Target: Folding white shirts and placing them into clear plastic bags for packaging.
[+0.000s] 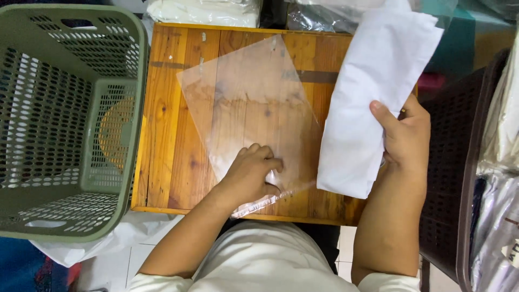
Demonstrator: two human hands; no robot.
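A clear plastic bag [248, 103] lies flat and slightly skewed on the small wooden table [167, 124]. My left hand [251, 173] rests on the bag's near edge, fingers curled and pinching the plastic at its opening. My right hand [404, 135] grips a folded white cloth [373, 92] by its right side. The cloth is held lengthwise at the table's right edge, just right of the bag, its near end above the wood.
An empty green laundry basket [59, 119] stands left of the table. A dark perforated basket [454, 162] sits at the right with bagged white items [500, 205] beyond it. More bagged cloth [205, 12] lies behind the table. White plastic [108, 240] lies on the floor.
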